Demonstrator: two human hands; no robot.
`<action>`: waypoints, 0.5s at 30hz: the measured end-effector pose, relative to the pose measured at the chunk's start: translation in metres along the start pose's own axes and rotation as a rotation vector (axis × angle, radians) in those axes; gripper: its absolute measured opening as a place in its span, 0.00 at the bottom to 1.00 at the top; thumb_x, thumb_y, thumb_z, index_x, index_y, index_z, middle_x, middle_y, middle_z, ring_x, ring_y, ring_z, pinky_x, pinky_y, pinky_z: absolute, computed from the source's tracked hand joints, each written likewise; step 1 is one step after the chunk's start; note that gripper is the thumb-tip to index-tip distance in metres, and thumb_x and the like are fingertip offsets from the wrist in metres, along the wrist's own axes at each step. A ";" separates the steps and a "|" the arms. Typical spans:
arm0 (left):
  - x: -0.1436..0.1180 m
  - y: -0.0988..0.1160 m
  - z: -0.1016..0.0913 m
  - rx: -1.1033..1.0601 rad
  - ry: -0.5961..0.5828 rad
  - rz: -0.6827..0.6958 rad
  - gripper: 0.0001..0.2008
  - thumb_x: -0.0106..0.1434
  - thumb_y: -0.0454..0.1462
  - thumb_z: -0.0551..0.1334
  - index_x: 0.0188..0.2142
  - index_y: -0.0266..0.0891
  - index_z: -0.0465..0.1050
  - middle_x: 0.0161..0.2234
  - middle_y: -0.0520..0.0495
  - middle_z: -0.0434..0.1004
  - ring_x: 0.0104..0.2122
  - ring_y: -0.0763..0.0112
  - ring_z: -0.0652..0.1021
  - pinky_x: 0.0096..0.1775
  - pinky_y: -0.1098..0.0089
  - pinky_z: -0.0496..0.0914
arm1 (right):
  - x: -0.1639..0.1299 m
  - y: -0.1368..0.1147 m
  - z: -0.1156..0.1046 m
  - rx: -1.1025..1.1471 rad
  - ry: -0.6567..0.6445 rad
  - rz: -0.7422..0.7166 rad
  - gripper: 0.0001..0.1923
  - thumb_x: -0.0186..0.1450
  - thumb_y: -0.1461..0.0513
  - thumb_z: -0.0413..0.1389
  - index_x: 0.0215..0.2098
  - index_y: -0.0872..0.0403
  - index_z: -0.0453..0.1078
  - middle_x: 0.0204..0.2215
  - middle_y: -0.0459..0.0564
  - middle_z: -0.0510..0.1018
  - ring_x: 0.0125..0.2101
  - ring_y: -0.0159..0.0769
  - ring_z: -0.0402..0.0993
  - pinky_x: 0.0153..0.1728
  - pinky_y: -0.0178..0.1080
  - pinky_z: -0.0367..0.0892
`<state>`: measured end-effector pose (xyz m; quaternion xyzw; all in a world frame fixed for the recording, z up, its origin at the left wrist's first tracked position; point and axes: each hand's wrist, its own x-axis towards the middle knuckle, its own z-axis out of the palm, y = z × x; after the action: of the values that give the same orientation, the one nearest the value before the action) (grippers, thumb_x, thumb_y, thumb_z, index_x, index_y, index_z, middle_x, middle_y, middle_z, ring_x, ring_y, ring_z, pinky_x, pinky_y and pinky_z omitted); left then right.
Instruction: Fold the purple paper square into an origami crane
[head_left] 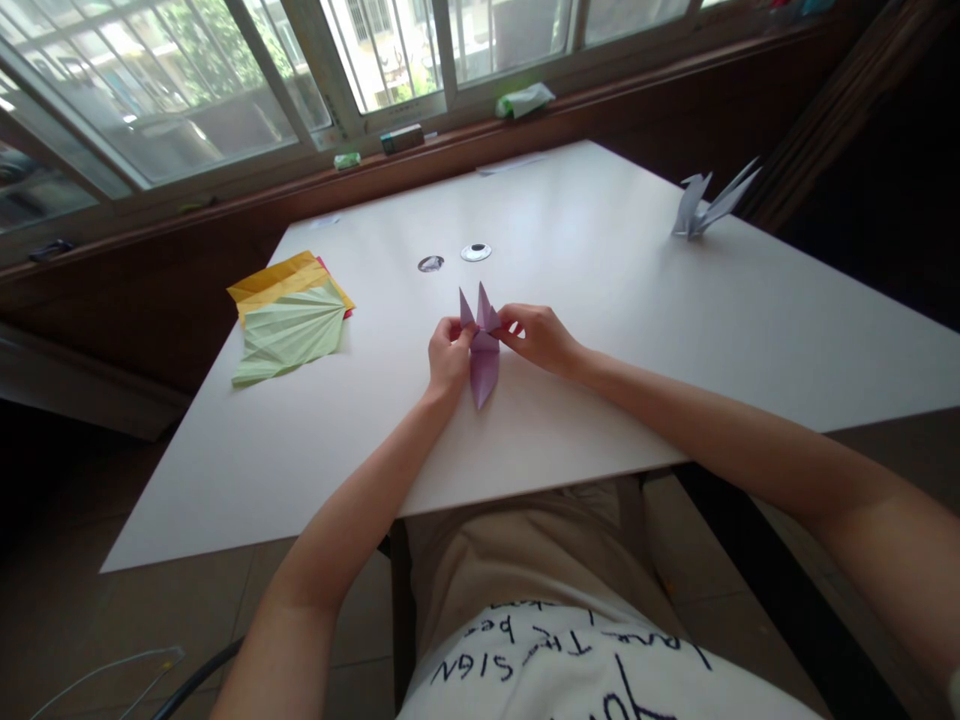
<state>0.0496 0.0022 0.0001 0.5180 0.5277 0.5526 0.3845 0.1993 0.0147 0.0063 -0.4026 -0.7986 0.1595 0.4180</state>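
A piece of purple origami paper (pixel 484 372) lies on the white table in front of me, with two narrow points standing away from me and one broader pointed flap toward me. My left hand (pixel 450 355) pinches its left edge between thumb and fingers. From the other side, my right hand (pixel 541 335) grips the right edge near the middle folds, fingertips closed on the paper. The exact creases under the fingertips are hidden.
Creased green paper (pixel 292 335) lies over yellow paper (pixel 274 280) on the left. Two small round objects, one a disc (pixel 430 264) and one a black-centred disc (pixel 476 252), sit beyond my hands. A white folded paper crane (pixel 705 208) stands near the table's (pixel 600 220) right edge.
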 end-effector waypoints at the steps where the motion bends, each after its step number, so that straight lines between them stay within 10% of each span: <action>1: 0.000 0.000 0.000 -0.001 0.003 0.001 0.03 0.55 0.36 0.59 0.27 0.38 0.66 0.27 0.52 0.70 0.31 0.74 0.70 0.37 0.71 0.65 | 0.000 0.000 0.000 -0.003 0.001 -0.003 0.06 0.59 0.63 0.53 0.27 0.57 0.69 0.25 0.48 0.76 0.25 0.31 0.70 0.28 0.34 0.66; 15: -0.001 0.001 -0.001 -0.031 -0.071 0.006 0.05 0.54 0.37 0.60 0.28 0.38 0.66 0.27 0.52 0.70 0.30 0.75 0.71 0.35 0.72 0.65 | 0.001 0.000 -0.001 0.032 0.014 0.045 0.06 0.57 0.62 0.54 0.26 0.57 0.70 0.24 0.47 0.76 0.24 0.30 0.70 0.27 0.34 0.65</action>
<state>0.0489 0.0011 0.0012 0.5331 0.5035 0.5431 0.4091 0.2001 0.0157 0.0077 -0.4149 -0.7836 0.1791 0.4263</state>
